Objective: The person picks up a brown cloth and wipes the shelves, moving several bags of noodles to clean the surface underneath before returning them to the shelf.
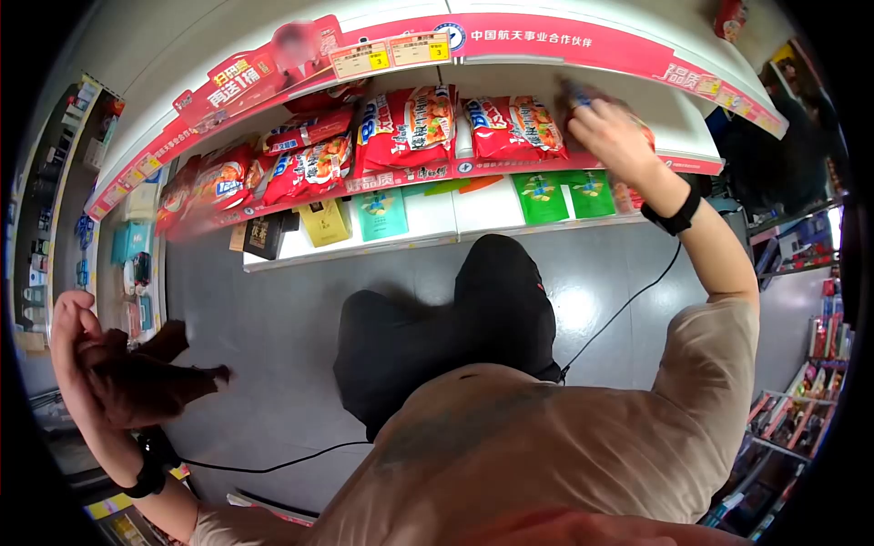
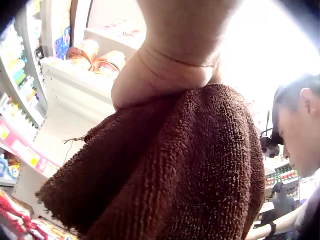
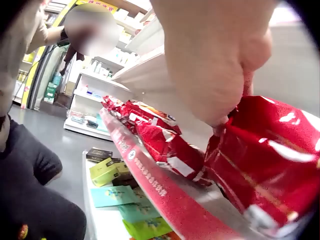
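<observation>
My left hand (image 1: 73, 332) is held out at the far left, gripping a dark brown towel (image 1: 146, 382) that hangs down in folds. The towel's ribbed pile and frayed edge fill the left wrist view. At the right end of the shelf, my right hand (image 1: 614, 136) grips the top of a red bag of instant noodles (image 3: 270, 155). Its fingertips are partly hidden behind the bag in the right wrist view. Beside it stand more red noodle bags, one close to the left (image 1: 514, 127) and another at the middle (image 1: 405, 126).
A pink label strip (image 1: 583, 41) edges the shelf above my right hand. On the low white shelf below lie green packets (image 1: 543, 197), a teal packet (image 1: 381, 214) and a yellow box (image 1: 324, 223). My knees (image 1: 505, 282) are close in front. A black cable (image 1: 628, 305) runs from the right wrist.
</observation>
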A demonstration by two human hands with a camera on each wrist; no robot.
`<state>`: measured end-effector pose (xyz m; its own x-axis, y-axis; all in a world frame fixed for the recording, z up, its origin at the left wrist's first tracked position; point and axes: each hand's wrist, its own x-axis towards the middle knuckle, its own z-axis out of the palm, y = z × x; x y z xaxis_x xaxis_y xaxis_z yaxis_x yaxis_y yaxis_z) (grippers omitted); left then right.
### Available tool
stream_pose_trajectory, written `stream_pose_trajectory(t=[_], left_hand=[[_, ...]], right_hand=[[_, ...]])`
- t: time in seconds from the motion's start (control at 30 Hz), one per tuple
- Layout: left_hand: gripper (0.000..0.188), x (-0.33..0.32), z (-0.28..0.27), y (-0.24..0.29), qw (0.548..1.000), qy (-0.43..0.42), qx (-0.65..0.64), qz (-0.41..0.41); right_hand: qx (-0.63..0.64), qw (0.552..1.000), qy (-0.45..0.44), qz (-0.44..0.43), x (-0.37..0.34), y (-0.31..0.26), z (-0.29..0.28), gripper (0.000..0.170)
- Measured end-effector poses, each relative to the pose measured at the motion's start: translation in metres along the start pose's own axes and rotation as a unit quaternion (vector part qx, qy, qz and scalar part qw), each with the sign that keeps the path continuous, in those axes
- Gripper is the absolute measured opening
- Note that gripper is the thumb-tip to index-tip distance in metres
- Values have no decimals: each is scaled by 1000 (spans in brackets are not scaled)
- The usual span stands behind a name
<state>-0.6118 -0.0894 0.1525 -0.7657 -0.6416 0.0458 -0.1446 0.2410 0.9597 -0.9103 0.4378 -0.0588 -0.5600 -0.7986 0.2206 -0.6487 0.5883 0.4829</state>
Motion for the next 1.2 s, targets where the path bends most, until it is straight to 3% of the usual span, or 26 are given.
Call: stream_pose_trajectory(t=[0.07, 0.17, 0.27, 0.3, 0.37, 0.43, 0.47, 0.5, 0.57, 0.6, 0.63, 0.7, 0.77, 0.83, 0.87, 0.93, 1.03, 1.07, 1.17, 1.2], left_hand=[[28, -9, 19, -9, 999, -23, 23, 25], [25, -21, 34, -15, 998, -56, -11, 26], [24, -31, 49, -28, 998, -53, -31, 18], [22, -36, 60, -31, 999, -18, -35, 28], [22, -31, 51, -38, 992, -83, -85, -32], [22, -22, 40, -52, 990, -100, -97, -36], [22, -22, 46, -57, 996, -17, -83, -22], [23, -26, 58, -49, 997, 14, -77, -23], [36, -38, 69, -10, 996, -15, 21, -89], [38, -38, 84, -2, 996, 23, 24, -77], [36, -36, 85, -5, 997, 13, 17, -76], [32, -24, 72, -24, 997, -1, -2, -74], [28, -9, 53, -51, 997, -14, -22, -69], [24, -4, 47, -63, 997, -23, -38, -66], [24, -6, 53, -62, 997, -7, -37, -66], [24, -13, 61, -58, 997, 23, -29, -73], [22, -5, 35, -72, 995, 48, -20, -84], [24, -1, 23, -83, 997, 68, -5, -36], [25, 7, -18, -96, 978, 97, -156, -103], [25, -21, 24, -54, 975, 123, -133, -126]], right_hand=[[-2, 998, 32, -45, 6, -8, 8, 15], [43, 998, 6, -54, 7, -7, 6, 19], [97, 995, 25, -19, -2, 0, 10, 21], [125, 989, 65, -35, -2, 1, 3, 26], [166, 975, 96, -109, -7, 4, -20, 26], [54, 963, 177, -198, -13, 14, -73, 25], [68, 953, 221, -196, -15, 25, -95, 22], [83, 955, 231, -164, -19, 42, -111, 19], [90, 979, 172, -57, -25, 91, -124, 16], [92, 980, 174, 26, -29, 122, -116, 15], [93, 974, 177, 106, -32, 157, -105, 15], [25, 950, 101, 296, -34, 233, -96, 16], [-25, 926, 49, 374, -42, 313, -74, 29], [-28, 915, -38, 401, -57, 372, -53, 52], [-34, 894, -159, 418, -58, 386, -60, 65], [-15, 876, -171, 450, -64, 423, -42, 67], [-41, 848, -228, 477, -50, 426, -45, 65], [-49, 852, -241, 463, -49, 428, -41, 64], [-75, 867, -271, 412, -44, 445, -22, 61], [-87, 866, -277, 408, -46, 462, -9, 62]])
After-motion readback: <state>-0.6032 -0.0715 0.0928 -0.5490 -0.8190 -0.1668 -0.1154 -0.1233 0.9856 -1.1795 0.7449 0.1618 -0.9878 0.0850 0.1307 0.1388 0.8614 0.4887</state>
